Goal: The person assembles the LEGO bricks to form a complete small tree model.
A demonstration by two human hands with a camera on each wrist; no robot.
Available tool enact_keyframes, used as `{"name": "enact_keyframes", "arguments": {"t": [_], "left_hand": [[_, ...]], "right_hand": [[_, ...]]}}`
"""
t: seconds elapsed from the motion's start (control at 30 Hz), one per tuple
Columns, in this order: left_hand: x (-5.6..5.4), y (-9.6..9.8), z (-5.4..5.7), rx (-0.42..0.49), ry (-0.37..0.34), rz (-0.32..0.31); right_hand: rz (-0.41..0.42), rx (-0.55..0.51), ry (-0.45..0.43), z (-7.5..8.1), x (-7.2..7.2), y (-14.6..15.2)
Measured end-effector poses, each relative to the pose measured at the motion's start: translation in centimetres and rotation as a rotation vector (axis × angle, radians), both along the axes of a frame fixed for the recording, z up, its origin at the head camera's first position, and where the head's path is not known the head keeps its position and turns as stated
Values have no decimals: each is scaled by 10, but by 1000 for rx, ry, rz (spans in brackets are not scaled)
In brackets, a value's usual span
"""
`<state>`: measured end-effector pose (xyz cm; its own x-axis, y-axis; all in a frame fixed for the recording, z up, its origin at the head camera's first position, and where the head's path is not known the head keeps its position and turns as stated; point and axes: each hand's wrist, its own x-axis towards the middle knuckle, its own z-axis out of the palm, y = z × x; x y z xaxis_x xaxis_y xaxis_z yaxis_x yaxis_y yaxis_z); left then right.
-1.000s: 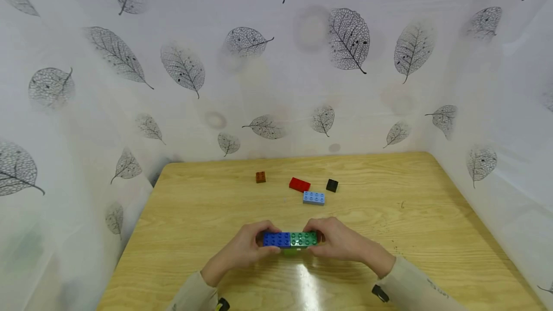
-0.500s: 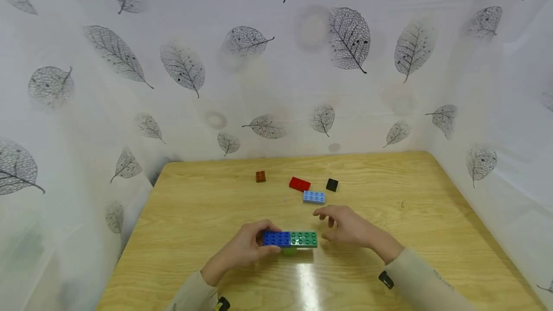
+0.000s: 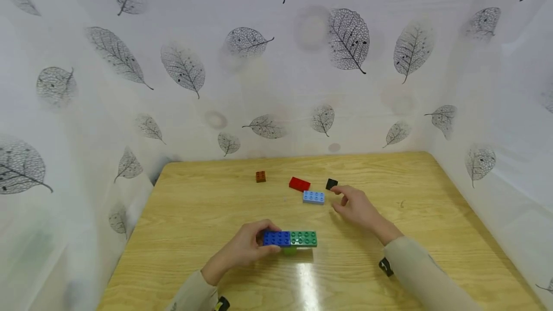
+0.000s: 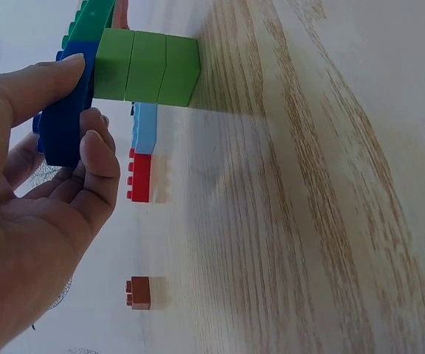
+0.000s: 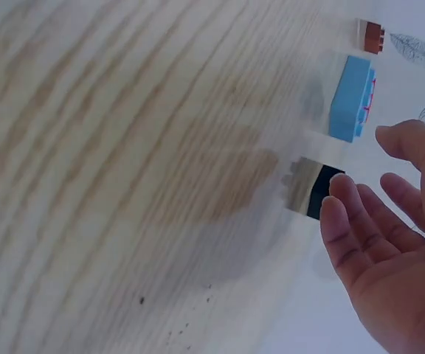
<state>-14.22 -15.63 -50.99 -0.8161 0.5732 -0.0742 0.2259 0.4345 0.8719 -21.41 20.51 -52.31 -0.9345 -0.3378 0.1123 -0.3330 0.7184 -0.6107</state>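
Your left hand (image 3: 247,245) is pinching the dark blue block (image 3: 276,239), beside the green block (image 3: 303,239), over the lime stack (image 4: 146,66). Your right grip (image 3: 356,208) is hanging half spread, holding nothing, near the black block (image 3: 331,183) on the desk (image 3: 194,205). You should be squeezing its sides softly.

Busy middle, roomy sides

I see room for a hand along the left edge of the table (image 3: 194,200) and by its far right corner. The light blue brick (image 3: 313,197) and black brick (image 3: 331,184) crowd the right hand (image 3: 356,208). Nearer the front edge, the blue brick (image 3: 277,239) and green brick (image 3: 303,238) block the way.
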Motion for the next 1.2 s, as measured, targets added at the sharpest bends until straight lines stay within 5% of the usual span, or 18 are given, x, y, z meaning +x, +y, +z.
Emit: {"name": "enact_keyframes", "arguments": {"t": [0.33, 0.8, 1.2], "left_hand": [[0, -1, 1, -8, 23, -3], [4, 2, 3, -26, 3, 4], [3, 2, 2, -24, 1, -3]], "right_hand": [[-124, -28, -29, -5, -22, 0], [-163, -26, -121, -8, -36, -5], [-168, 23, -108, -13, -42, -9]]}}
